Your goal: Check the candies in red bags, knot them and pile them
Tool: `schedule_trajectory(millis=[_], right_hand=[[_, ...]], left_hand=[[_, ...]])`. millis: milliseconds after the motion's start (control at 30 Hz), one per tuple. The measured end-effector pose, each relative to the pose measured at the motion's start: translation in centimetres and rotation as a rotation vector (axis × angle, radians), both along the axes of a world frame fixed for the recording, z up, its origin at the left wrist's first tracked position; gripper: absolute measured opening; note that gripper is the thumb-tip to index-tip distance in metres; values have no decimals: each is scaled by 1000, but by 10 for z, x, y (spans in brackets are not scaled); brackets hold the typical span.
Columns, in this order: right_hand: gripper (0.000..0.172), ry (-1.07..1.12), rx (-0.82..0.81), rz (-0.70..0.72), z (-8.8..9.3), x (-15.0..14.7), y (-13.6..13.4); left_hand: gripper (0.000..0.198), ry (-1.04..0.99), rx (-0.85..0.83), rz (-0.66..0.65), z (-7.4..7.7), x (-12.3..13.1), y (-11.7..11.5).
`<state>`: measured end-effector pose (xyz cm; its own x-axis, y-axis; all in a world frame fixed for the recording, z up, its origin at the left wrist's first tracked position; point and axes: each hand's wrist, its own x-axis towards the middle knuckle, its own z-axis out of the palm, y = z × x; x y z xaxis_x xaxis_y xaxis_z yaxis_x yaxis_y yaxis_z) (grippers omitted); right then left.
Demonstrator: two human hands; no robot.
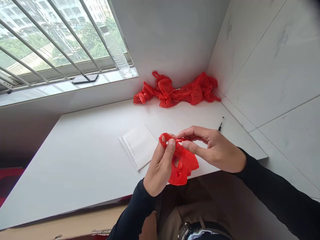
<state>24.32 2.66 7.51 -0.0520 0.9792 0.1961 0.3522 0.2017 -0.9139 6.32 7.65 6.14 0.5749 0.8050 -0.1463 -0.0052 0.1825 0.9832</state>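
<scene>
A crumpled red plastic bag (186, 163) hangs between my two hands at the table's front edge. My left hand (161, 163) is closed on its gathered top, the thumb pressed over a loop of the plastic. From the right, my right hand (211, 146) pinches a strand of the same bag between thumb and fingers. The lower part of the bag droops past the edge of the white table (87, 150). Just behind my left hand lies a white notepad (140, 146) with small print along its left side.
Several knotted red bags (175, 93) lie along the wall at the back. A pen (220, 127) rests beyond my right hand. On the windowsill are a clear bottle (116, 51) and a dark phone (85, 79). Cardboard (75, 223) shows below the table's front edge.
</scene>
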Motion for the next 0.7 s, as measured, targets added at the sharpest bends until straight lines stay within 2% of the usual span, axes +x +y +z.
schedule_trajectory(millis=[133, 200, 333, 400, 500, 600, 700], right_hand=[[16, 85, -13, -45, 1, -7, -8], [16, 104, -51, -22, 1, -12, -11], [17, 208, -108, 8, -7, -20, -9], [20, 247, -118, 27, -10, -22, -9], [20, 255, -132, 1, -12, -22, -13], [16, 194, -139, -5, -14, -19, -17], [19, 53, -25, -60, -24, -17, -13]], left_hand=[[32, -106, -219, -16, -8, -12, 9], [30, -134, -248, -48, -9, -17, 10], [36, -112, -140, -163, -7, -18, 4], [31, -74, -98, -135, -9, -16, 2], [37, -46, -149, -7, -15, -15, 3], [32, -25, -165, 6, -17, -20, 7], [22, 55, -68, -96, -11, -24, 5]])
